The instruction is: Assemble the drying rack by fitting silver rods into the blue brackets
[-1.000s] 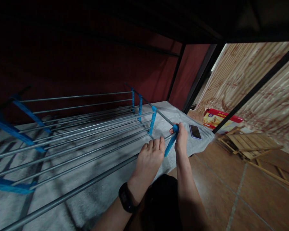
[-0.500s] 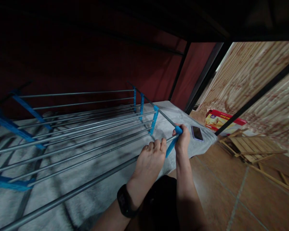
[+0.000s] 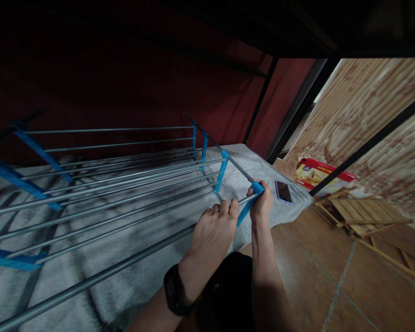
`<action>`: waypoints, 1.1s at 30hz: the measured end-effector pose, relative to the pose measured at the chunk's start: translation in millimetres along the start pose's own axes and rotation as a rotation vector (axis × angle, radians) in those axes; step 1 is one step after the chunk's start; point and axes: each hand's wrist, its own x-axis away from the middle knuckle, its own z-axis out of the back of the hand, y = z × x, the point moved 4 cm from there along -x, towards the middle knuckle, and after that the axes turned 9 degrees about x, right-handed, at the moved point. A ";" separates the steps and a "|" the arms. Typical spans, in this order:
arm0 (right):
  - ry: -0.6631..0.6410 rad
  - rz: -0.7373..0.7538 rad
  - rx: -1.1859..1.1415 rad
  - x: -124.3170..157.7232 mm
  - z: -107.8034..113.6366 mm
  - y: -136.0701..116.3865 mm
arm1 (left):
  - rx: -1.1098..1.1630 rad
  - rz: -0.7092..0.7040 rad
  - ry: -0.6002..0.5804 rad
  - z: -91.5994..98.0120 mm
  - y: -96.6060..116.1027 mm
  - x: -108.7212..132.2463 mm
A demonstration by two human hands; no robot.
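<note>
A rack of grey metal rods (image 3: pixel 117 179) with blue plastic brackets stands on a grey cloth (image 3: pixel 249 159). My left hand (image 3: pixel 216 226), with a dark watch on its wrist, is closed round the near end of a front rod (image 3: pixel 124 263). My right hand (image 3: pixel 263 203) wraps round the blue bracket (image 3: pixel 257 187) at the rack's near right corner, where the side tube (image 3: pixel 240 169) meets it. A short stretch of rod runs from my left fingers into this bracket. Both palms are hidden, as is the exact rod end.
A phone (image 3: pixel 284 192) lies on the cloth to the right of my hands. Dark posts (image 3: pixel 300 106) rise beyond it. On the tiled floor (image 3: pixel 314 272) are a red and yellow box (image 3: pixel 320 173) and a folded wooden stool or chair (image 3: pixel 363 213). A dark red panel (image 3: pixel 124 92) stands behind.
The view has shifted slightly. My left hand has moved a little to the left; both hands keep their grip on the rod and bracket.
</note>
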 end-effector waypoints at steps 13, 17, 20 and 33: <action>0.020 0.036 0.029 2.0 1.1 -0.7 | 0.013 0.016 -0.056 -1.8 -2.9 -1.1; 0.000 0.050 0.031 2.6 0.5 -0.5 | 0.016 0.017 -0.057 -3.1 -3.2 -1.5; -0.003 0.055 0.029 2.3 -0.2 -0.5 | 0.015 0.009 -0.037 -2.4 -2.9 -1.1; 0.042 0.087 0.069 4.1 -0.3 0.0 | 0.013 0.032 -0.074 -2.0 -3.3 -3.2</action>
